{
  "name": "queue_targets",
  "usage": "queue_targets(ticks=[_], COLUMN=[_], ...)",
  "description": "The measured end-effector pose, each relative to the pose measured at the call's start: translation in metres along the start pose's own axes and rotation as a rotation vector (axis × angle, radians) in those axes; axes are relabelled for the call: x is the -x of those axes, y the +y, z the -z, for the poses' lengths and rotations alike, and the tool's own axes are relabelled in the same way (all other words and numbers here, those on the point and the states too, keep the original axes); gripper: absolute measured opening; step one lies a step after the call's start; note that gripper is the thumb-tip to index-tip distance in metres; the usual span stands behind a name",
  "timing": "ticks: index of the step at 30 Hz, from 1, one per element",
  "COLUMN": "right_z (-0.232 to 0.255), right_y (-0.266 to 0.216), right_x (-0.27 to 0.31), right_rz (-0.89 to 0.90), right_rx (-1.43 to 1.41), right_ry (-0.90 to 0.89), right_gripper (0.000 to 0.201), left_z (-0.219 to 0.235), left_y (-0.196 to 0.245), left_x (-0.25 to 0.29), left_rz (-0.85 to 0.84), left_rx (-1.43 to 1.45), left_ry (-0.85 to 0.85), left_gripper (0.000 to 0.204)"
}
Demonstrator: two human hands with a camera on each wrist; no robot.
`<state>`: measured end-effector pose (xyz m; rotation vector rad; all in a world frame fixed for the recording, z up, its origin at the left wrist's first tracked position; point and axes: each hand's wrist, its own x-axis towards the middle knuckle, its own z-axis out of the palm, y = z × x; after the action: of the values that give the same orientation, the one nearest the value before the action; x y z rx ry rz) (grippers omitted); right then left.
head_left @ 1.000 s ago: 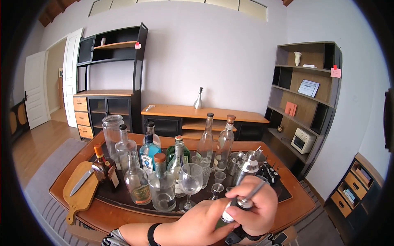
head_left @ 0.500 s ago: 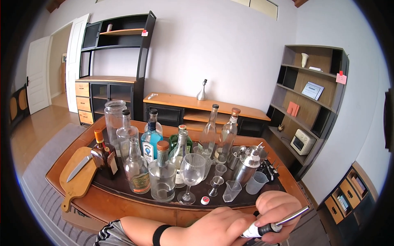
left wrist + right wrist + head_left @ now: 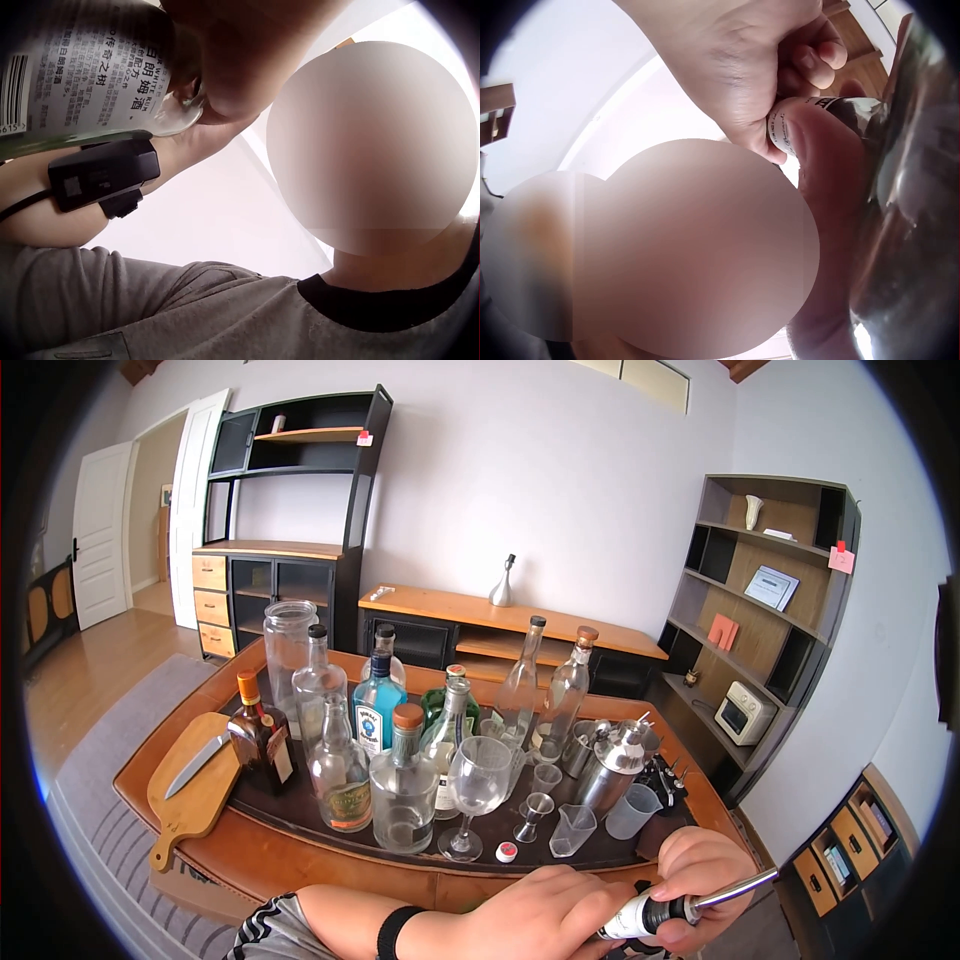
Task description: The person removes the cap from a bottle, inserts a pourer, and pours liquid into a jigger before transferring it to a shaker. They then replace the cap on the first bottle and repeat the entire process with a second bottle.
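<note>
My left hand grips the neck of a white rum bottle, which has a white label with black print. At the mouth, my right hand pinches the black collar of a metal pour spout between fingers and thumb. The spout slants up to the right, past the table's front edge. In the head view the bottle's body is hidden behind my left hand and forearm. A red-and-white bottle cap lies on the mat just beyond my hands, beside a stemmed glass.
Several bottles crowd the table, among them a blue one and a cork-topped one. At right stand a jigger, a small clear jug, a plastic measuring cup and a shaker. A knife lies on the cutting board.
Both hands have shifted lower and rightward in the head view, uncovering the cap, jug and measuring cup. The spout leans flatter to the right than before. The head view has also turned slightly.
</note>
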<state>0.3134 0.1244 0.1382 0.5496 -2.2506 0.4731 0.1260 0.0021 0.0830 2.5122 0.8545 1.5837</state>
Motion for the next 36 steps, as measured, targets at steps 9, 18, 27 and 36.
queue_targets(ticks=[9, 18, 27, 36], right_z=[-0.038, 0.016, 0.069, 0.114], right_y=[0.008, 0.018, 0.101, 0.221], right_x=[0.003, 0.028, 0.078, 0.176], right_rz=[0.025, -0.104, -0.702, -0.952], right_rx=[-0.069, -0.103, 0.316, 0.600], right_ry=[0.944, 0.968, 0.952, 0.856], right_gripper=[0.034, 0.040, 0.032, 0.027], left_z=[-0.001, 0.006, 0.014, 0.015], left_y=[-0.008, -0.008, -0.030, -0.033], left_x=[0.004, 0.007, 0.003, 0.001], left_rz=[0.066, 0.077, 0.276, 0.340], left_rx=[0.017, -0.039, -0.007, 0.046], left_ry=[-0.007, 0.056, 0.052, 0.034], left_gripper=[0.051, 0.050, 0.051, 0.038])
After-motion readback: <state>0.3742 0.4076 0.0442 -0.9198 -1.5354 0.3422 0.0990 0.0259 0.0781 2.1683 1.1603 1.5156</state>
